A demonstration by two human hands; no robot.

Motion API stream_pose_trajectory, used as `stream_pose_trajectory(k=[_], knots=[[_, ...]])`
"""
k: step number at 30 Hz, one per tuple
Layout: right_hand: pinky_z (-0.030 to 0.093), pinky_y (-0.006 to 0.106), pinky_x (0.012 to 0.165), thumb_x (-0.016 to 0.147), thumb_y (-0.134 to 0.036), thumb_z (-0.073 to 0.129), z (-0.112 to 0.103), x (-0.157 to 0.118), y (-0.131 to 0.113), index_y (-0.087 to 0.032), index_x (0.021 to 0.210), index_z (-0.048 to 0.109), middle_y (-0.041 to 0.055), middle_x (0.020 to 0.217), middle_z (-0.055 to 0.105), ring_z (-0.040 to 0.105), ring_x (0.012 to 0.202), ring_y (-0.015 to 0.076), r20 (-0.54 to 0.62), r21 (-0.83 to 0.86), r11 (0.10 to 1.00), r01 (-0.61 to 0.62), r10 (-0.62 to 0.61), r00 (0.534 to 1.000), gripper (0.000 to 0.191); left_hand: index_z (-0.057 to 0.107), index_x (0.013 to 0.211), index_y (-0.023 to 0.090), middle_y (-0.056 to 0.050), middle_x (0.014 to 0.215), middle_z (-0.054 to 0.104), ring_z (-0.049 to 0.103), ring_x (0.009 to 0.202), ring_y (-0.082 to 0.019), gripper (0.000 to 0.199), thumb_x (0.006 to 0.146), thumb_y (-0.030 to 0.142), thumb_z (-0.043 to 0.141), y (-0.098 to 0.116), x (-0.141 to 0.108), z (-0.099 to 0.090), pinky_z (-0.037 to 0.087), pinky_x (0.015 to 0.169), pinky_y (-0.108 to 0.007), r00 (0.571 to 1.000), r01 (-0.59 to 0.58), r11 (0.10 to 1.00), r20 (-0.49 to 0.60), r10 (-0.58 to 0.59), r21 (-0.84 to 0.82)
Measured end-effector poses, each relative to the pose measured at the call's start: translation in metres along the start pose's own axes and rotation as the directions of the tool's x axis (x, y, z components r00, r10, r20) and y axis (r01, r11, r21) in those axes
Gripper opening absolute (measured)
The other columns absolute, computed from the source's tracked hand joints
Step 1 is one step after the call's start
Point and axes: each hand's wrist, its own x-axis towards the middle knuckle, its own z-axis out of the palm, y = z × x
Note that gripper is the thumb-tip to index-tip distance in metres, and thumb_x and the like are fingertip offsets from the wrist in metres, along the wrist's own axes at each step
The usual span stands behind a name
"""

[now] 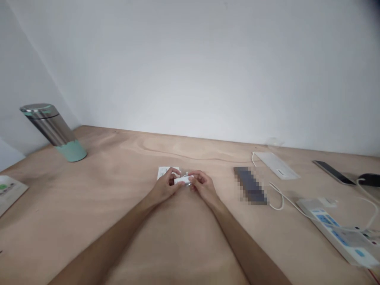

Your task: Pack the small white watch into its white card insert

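Note:
In the middle of the wooden table, my left hand (pixel 166 184) and my right hand (pixel 205 186) meet around a small white oblong object (pixel 183 180). Fingers and thumb of the left hand pinch its left end. The right hand's fingertips close on its right end, where a small shiny, clear or silvery bit shows; I cannot make out what that is. The fingers partly cover the object, so its kind stays unclear. Just behind my left hand lies a white piece with dark print (pixel 162 171), partly hidden by the fingers.
A steel and mint-green tumbler (pixel 56 128) stands at the left, above a printed card or box (pixel 12 194). On the right are a pixelated dark phone-like slab (pixel 251 186), a whitish sleeve (pixel 277 164), a dark phone (pixel 332 172), a white cable (pixel 292 202) and a blue-and-white panel (pixel 326 225).

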Motion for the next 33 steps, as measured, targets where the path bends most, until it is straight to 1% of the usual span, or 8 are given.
stream_pose_trajectory(k=[4, 10, 15, 18, 21, 24, 29, 33], knots=[[0.044, 0.024, 0.047, 0.068, -0.045, 0.07, -0.003, 0.005, 0.007, -0.019, 0.088, 0.067, -0.0005, 0.064, 0.06, 0.05, 0.049, 0.0102, -0.054, -0.003, 0.999, -0.046, 0.045, 0.997, 0.033, 0.051, 0.104, 0.021, 0.004, 0.07, 0.053, 0.049, 0.058, -0.01, 0.036, 0.074, 0.035, 0.067, -0.004, 0.0, 0.002, 0.037, 0.053, -0.019, 0.998, -0.059, 0.997, -0.008, 0.06, 0.056], [0.048, 0.024, 0.051, 0.068, -0.045, 0.071, -0.004, 0.007, 0.011, -0.018, 0.086, 0.069, 0.0014, 0.066, 0.062, 0.053, 0.054, 0.0115, -0.101, -0.004, 0.998, -0.066, 0.065, 0.993, 0.032, 0.057, 0.104, 0.021, -0.002, 0.087, 0.061, 0.056, 0.07, -0.013, 0.027, 0.079, 0.03, 0.06, -0.003, 0.0, 0.0, 0.044, 0.064, -0.023, 0.982, -0.124, 0.976, -0.119, 0.147, 0.18], [0.049, 0.023, 0.053, 0.065, -0.042, 0.074, -0.006, 0.003, 0.005, -0.022, 0.1, 0.067, 0.0019, 0.08, 0.064, 0.058, 0.068, 0.0142, 0.01, -0.003, 0.998, -0.061, 0.061, 0.998, 0.04, 0.063, 0.1, 0.02, -0.002, 0.08, 0.064, 0.057, 0.064, -0.014, 0.028, 0.082, 0.039, 0.058, 0.004, 0.0, -0.004, 0.044, 0.061, -0.024, 0.982, -0.049, 0.978, -0.172, 0.085, 0.201], [0.046, 0.023, 0.05, 0.064, -0.044, 0.074, -0.006, 0.003, 0.006, -0.02, 0.09, 0.068, 0.0006, 0.072, 0.062, 0.055, 0.06, 0.0128, -0.006, -0.021, 0.998, -0.055, 0.055, 0.998, 0.036, 0.063, 0.103, 0.02, 0.0, 0.071, 0.062, 0.054, 0.055, -0.013, 0.033, 0.087, 0.045, 0.049, 0.004, 0.002, -0.005, 0.043, 0.056, -0.024, 0.986, -0.01, 0.984, -0.16, 0.04, 0.18], [0.045, 0.024, 0.05, 0.067, -0.047, 0.071, -0.004, 0.004, 0.008, -0.018, 0.081, 0.068, 0.0015, 0.067, 0.062, 0.053, 0.056, 0.0127, -0.062, -0.05, 0.997, -0.054, 0.051, 0.997, 0.032, 0.062, 0.104, 0.02, 0.0, 0.073, 0.063, 0.055, 0.054, -0.013, 0.035, 0.089, 0.045, 0.043, 0.003, 0.002, -0.004, 0.044, 0.058, -0.025, 0.987, -0.02, 0.981, -0.155, 0.051, 0.193], [0.047, 0.025, 0.052, 0.067, -0.047, 0.072, -0.003, 0.004, 0.007, -0.018, 0.081, 0.068, 0.0023, 0.069, 0.064, 0.055, 0.058, 0.0141, -0.071, -0.028, 0.998, -0.063, 0.061, 0.996, 0.033, 0.06, 0.108, 0.02, 0.001, 0.072, 0.061, 0.053, 0.055, -0.012, 0.034, 0.089, 0.045, 0.044, 0.005, 0.0, -0.003, 0.042, 0.058, -0.024, 0.989, -0.056, 0.974, -0.119, 0.084, 0.219], [0.044, 0.024, 0.047, 0.065, -0.045, 0.074, -0.004, 0.004, 0.004, -0.019, 0.094, 0.06, 0.0017, 0.078, 0.066, 0.053, 0.049, 0.0101, -0.105, 0.049, 0.997, -0.051, 0.056, 0.993, 0.042, 0.054, 0.119, 0.022, 0.003, 0.069, 0.055, 0.048, 0.059, -0.011, 0.04, 0.083, 0.039, 0.055, 0.012, -0.006, -0.001, 0.038, 0.057, -0.022, 0.992, -0.124, 0.96, 0.04, 0.118, 0.249], [0.041, 0.021, 0.042, 0.065, -0.043, 0.074, -0.004, 0.003, 0.002, -0.022, 0.1, 0.053, -0.004, 0.068, 0.061, 0.048, 0.044, 0.0084, -0.103, 0.023, 1.0, -0.02, 0.022, 0.994, 0.046, 0.043, 0.131, 0.023, 0.003, 0.071, 0.053, 0.047, 0.059, -0.011, 0.052, 0.081, 0.032, 0.057, 0.014, -0.011, 0.001, 0.037, 0.056, -0.021, 0.983, -0.163, 0.968, 0.115, 0.143, 0.191]])
